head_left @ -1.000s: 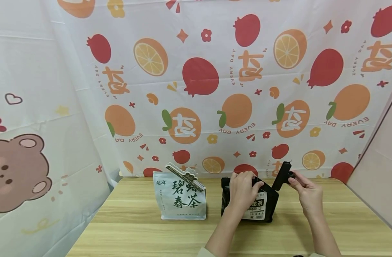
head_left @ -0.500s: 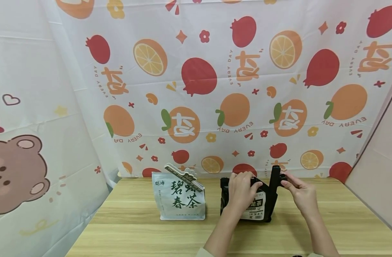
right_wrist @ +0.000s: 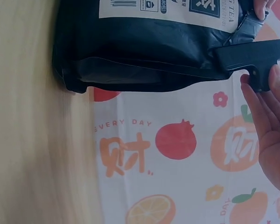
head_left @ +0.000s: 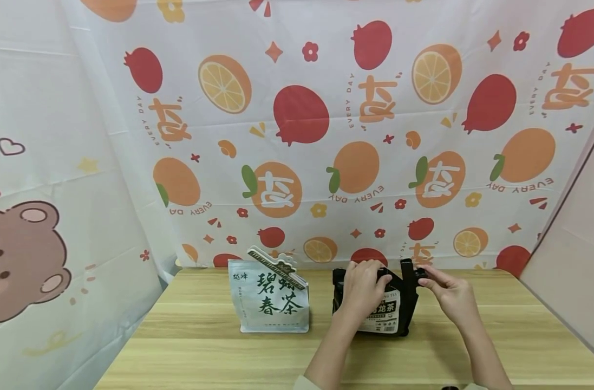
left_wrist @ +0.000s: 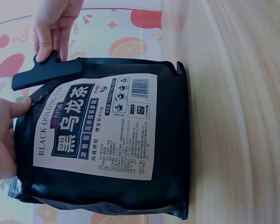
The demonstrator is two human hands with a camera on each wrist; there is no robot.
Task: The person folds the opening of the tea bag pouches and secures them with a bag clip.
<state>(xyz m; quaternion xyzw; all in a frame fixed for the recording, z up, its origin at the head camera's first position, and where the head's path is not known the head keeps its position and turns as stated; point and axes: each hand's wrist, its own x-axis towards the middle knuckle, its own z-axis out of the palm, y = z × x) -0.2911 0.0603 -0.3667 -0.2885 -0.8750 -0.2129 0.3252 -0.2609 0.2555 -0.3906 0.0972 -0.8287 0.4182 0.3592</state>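
Note:
A black oolong tea bag (head_left: 386, 314) stands on the wooden table (head_left: 228, 352). My left hand (head_left: 369, 279) grips the bag's folded top from the front. My right hand (head_left: 425, 275) pinches the handle end of a black sealing clip (head_left: 408, 277), which stands nearly upright against the bag's top right corner. In the left wrist view the clip (left_wrist: 46, 74) lies along the top edge of the bag (left_wrist: 102, 135), with the right hand (left_wrist: 53, 28) at its end. The right wrist view shows the clip (right_wrist: 249, 56) touching the bag (right_wrist: 144, 51).
A white and green tea bag (head_left: 272, 300) stands to the left of the black one, with a striped clip (head_left: 277, 265) across its top. A fruit-print cloth (head_left: 301, 135) hangs behind the table; a pink wall (head_left: 569, 271) closes the right side.
The right hand has brought the black clip left and down. The clip has swung from a rightward tilt to nearly upright at the bag's top corner. The left hand keeps its hold.

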